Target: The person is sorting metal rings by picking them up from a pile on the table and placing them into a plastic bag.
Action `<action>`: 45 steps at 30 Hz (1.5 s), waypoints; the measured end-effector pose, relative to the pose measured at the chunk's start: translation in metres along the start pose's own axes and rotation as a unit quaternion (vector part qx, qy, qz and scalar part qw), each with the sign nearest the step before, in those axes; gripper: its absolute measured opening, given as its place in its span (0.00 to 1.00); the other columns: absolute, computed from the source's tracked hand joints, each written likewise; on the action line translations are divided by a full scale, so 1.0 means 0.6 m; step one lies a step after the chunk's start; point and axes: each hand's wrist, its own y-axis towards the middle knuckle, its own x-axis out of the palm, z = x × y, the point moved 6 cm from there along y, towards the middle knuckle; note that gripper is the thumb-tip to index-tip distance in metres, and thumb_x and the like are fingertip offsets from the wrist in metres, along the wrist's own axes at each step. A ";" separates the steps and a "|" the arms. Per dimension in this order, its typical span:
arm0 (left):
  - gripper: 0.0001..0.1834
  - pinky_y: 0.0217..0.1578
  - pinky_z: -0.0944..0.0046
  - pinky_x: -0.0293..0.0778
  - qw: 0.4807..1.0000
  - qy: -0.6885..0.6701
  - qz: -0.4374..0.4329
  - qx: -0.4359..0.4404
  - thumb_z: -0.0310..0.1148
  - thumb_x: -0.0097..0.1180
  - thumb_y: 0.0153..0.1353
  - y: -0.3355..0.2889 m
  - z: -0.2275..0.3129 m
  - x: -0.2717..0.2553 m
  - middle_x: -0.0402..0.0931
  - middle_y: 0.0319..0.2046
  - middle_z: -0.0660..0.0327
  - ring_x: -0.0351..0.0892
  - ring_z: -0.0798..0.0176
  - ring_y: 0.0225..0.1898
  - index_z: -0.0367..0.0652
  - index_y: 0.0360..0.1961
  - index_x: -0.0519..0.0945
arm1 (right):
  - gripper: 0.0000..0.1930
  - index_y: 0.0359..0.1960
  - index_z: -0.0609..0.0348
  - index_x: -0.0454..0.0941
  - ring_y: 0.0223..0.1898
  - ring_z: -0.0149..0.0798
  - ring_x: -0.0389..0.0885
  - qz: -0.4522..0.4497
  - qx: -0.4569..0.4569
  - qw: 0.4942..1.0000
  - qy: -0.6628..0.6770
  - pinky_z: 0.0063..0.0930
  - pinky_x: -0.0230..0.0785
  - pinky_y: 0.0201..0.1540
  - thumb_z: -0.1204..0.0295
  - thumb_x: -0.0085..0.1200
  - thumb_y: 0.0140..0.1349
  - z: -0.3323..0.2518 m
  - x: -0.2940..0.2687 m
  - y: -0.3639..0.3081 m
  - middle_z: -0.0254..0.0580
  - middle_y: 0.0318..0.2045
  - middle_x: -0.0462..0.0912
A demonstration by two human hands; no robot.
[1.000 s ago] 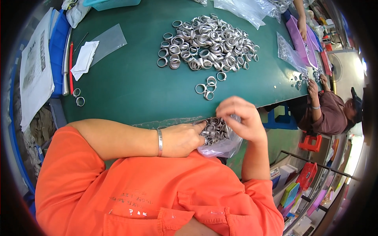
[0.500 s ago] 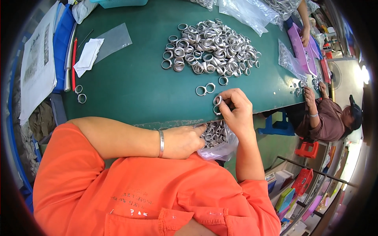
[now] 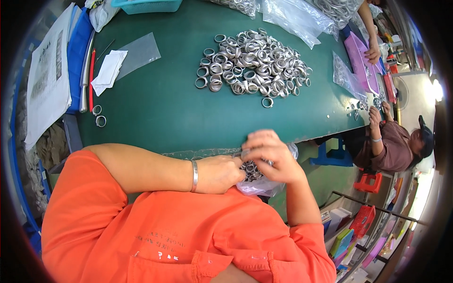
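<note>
A clear plastic bag (image 3: pixel 264 186) hangs at the near edge of the bench, with many metal rings (image 3: pixel 253 172) inside. My left hand (image 3: pixel 219 173) grips the bag's rim, its fingertips partly hidden at the opening. Over the bag's mouth is my right hand (image 3: pixel 271 155), its fingers curled and smeared by motion, so whether a ring is in them does not show. Farther out lies a large heap of silver-coloured rings (image 3: pixel 259 63). A single ring (image 3: pixel 267 102) rests just in front of that heap.
At the left are two rings (image 3: pixel 98 116), a red pen-like stick (image 3: pixel 92 80), a metal rod (image 3: pixel 86 75), white paper slips (image 3: pixel 108 71) and a blue tray (image 3: pixel 79 59). A teal basket (image 3: pixel 146 5) stands far back. Rightward, a co-worker (image 3: pixel 389 146) sits near a purple tray (image 3: pixel 361 66).
My right hand has moved down and left from the bench edge to the bag's mouth. The two rings lying before the heap are gone from there. My left hand stays at the bag.
</note>
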 end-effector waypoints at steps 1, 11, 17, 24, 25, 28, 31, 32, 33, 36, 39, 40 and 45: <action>0.11 0.47 0.51 0.75 1.000 -0.016 -0.019 -0.013 0.27 0.54 0.50 0.001 -0.002 0.003 0.68 0.51 0.29 0.79 0.38 0.42 0.32 0.33 0.80 | 0.11 0.33 0.63 0.80 0.50 0.48 0.75 -0.040 -0.009 0.997 0.071 0.40 0.65 0.54 0.84 0.53 0.47 -0.004 0.002 -0.013 0.41 0.40 0.81; 0.11 0.51 0.53 0.74 0.999 0.043 0.018 0.015 0.27 0.53 0.51 0.002 0.003 0.001 0.63 0.56 0.26 0.78 0.36 0.46 0.32 0.35 0.80 | 0.21 0.53 0.57 0.75 0.56 0.52 0.71 0.111 -0.030 0.946 -0.302 0.42 0.64 0.58 0.74 0.59 0.55 0.009 -0.033 0.138 0.45 0.54 0.75; 0.10 0.53 0.54 0.72 0.999 0.022 0.025 0.010 0.27 0.53 0.50 -0.003 0.000 0.013 0.63 0.57 0.27 0.77 0.37 0.48 0.33 0.32 0.80 | 0.22 0.52 0.49 0.76 0.49 0.46 0.72 0.069 0.001 0.947 -0.315 0.40 0.62 0.50 0.70 0.61 0.52 0.017 0.005 0.098 0.38 0.55 0.74; 0.09 0.49 0.54 0.75 1.000 -0.011 0.009 -0.006 0.27 0.53 0.50 -0.001 0.000 0.001 0.64 0.55 0.27 0.78 0.37 0.45 0.33 0.31 0.80 | 0.17 0.47 0.60 0.79 0.53 0.48 0.72 0.159 0.022 0.983 -0.085 0.38 0.62 0.58 0.77 0.58 0.54 0.018 -0.036 0.015 0.47 0.52 0.75; 0.09 0.49 0.54 0.75 0.999 0.006 0.038 0.004 0.27 0.54 0.50 -0.003 -0.001 -0.001 0.65 0.55 0.27 0.78 0.38 0.44 0.34 0.31 0.80 | 0.14 0.47 0.61 0.79 0.51 0.47 0.73 0.225 0.052 0.971 -0.067 0.36 0.63 0.58 0.77 0.56 0.58 0.028 -0.059 -0.003 0.48 0.52 0.75; 0.09 0.48 0.54 0.75 0.999 0.021 0.042 0.017 0.26 0.53 0.50 -0.002 -0.005 0.001 0.64 0.56 0.28 0.78 0.38 0.44 0.35 0.32 0.80 | 0.07 0.41 0.67 0.78 0.45 0.32 0.74 0.411 0.148 0.898 0.053 0.23 0.65 0.51 0.81 0.51 0.64 0.077 -0.102 -0.065 0.42 0.41 0.76; 0.09 0.49 0.54 0.75 0.999 0.029 0.034 0.015 0.26 0.53 0.50 -0.002 -0.003 0.003 0.64 0.56 0.28 0.78 0.38 0.44 0.35 0.33 0.79 | 0.06 0.40 0.67 0.78 0.42 0.29 0.74 0.409 0.158 0.897 0.052 0.19 0.66 0.46 0.83 0.52 0.62 0.077 -0.105 -0.081 0.39 0.40 0.76; 0.09 0.48 0.53 0.75 0.999 0.032 0.035 0.016 0.26 0.53 0.50 -0.003 -0.002 0.003 0.64 0.56 0.28 0.78 0.38 0.43 0.34 0.33 0.79 | 0.07 0.40 0.66 0.79 0.41 0.28 0.74 0.383 0.149 0.911 0.035 0.19 0.67 0.44 0.83 0.53 0.61 0.073 -0.101 -0.077 0.38 0.40 0.76; 0.09 0.48 0.53 0.75 0.999 0.035 0.035 0.014 0.26 0.53 0.50 -0.004 -0.003 0.004 0.64 0.56 0.28 0.78 0.38 0.43 0.34 0.33 0.79 | 0.08 0.40 0.64 0.79 0.39 0.29 0.75 0.366 0.143 0.919 -0.010 0.20 0.68 0.41 0.83 0.54 0.59 0.072 -0.094 -0.066 0.38 0.40 0.76; 0.09 0.48 0.53 0.75 0.999 0.026 0.037 0.013 0.26 0.54 0.50 -0.004 -0.002 0.003 0.64 0.56 0.28 0.78 0.38 0.43 0.34 0.32 0.79 | 0.11 0.41 0.63 0.79 0.38 0.38 0.77 0.322 0.166 0.918 -0.162 0.24 0.69 0.39 0.83 0.57 0.55 0.056 -0.081 -0.016 0.43 0.39 0.77; 0.08 0.48 0.53 0.75 0.999 0.025 0.043 0.016 0.26 0.54 0.50 -0.003 0.000 0.006 0.64 0.56 0.27 0.78 0.37 0.43 0.34 0.32 0.79 | 0.11 0.41 0.64 0.79 0.37 0.37 0.78 0.293 0.167 0.906 -0.254 0.25 0.70 0.38 0.83 0.57 0.55 0.072 -0.072 -0.005 0.44 0.37 0.78; 0.08 0.48 0.53 0.75 0.999 0.025 0.044 0.016 0.26 0.54 0.50 -0.003 0.000 0.003 0.64 0.56 0.27 0.78 0.37 0.43 0.34 0.32 0.79 | 0.11 0.41 0.64 0.79 0.37 0.37 0.78 0.293 0.166 0.907 -0.255 0.25 0.70 0.38 0.83 0.57 0.55 0.070 -0.073 -0.005 0.44 0.37 0.78; 0.08 0.50 0.53 0.74 0.999 0.018 0.030 0.009 0.27 0.52 0.52 -0.003 0.000 0.003 0.64 0.55 0.26 0.78 0.36 0.45 0.33 0.31 0.79 | 0.10 0.37 0.66 0.81 0.32 0.29 0.79 0.303 0.233 0.922 0.062 0.20 0.72 0.38 0.89 0.52 0.54 0.082 -0.087 -0.050 0.40 0.33 0.82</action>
